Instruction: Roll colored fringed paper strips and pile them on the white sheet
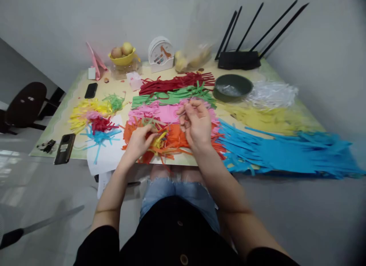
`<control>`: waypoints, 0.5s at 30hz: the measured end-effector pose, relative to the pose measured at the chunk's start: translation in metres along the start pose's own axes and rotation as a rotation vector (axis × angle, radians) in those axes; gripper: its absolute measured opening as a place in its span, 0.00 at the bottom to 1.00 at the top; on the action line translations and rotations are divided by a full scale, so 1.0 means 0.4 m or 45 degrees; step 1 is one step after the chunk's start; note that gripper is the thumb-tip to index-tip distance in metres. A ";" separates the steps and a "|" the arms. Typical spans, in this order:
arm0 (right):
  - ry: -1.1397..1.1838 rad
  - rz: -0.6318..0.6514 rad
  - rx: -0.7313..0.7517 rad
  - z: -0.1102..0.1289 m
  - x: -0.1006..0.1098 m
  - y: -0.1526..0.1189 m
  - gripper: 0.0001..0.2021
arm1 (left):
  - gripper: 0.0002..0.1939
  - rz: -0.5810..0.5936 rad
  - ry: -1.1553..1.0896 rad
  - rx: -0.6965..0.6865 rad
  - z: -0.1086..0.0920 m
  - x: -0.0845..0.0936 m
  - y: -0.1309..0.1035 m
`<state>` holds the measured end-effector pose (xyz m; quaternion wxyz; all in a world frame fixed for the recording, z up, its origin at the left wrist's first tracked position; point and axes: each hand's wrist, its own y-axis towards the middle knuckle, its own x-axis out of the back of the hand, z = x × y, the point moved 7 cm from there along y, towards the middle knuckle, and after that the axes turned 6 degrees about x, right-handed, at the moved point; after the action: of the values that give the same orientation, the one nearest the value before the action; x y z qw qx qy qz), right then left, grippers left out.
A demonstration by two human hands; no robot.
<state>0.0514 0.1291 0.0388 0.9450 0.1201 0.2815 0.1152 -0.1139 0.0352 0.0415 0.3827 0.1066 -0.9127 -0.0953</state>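
Over the front of the table, my left hand [140, 142] is closed, thumb and fingers pinching a small bundle of coloured strips [160, 141] with yellow, orange and green in it. My right hand [198, 124] is raised over the pink strips [167, 113], fingers curled in a pinch; whatever lies between them is too small to make out. Fringed orange strips [175, 135] spread beneath both hands. Behind the pink lie green strips [171, 97] and dark red strips [171, 84]. Blue strips [286, 153] and yellow strips [265, 119] stretch to the right.
At left lie small mixed tassels [101, 124], a white sheet [97, 153] and two phones [90, 90] [65, 148]. A dark green bowl [233, 88] stands beside clear-white strips [273, 94]. Behind are a router [239, 60] and a yellow fruit bowl [122, 60].
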 end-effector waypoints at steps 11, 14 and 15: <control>0.007 0.007 -0.117 -0.049 0.034 -0.010 0.21 | 0.12 -0.176 0.705 0.645 0.470 0.283 -0.105; -0.033 0.034 -0.111 -0.049 0.026 -0.012 0.21 | 0.08 -0.265 0.648 0.648 0.472 0.310 -0.123; -0.058 0.039 -0.108 -0.048 0.025 -0.012 0.20 | 0.08 -0.304 0.621 0.644 0.464 0.321 -0.124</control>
<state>0.0493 0.1305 0.0167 0.9535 0.0868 0.2529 0.1388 -0.3291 -0.0295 -0.0117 0.5368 0.3233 -0.7704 0.1175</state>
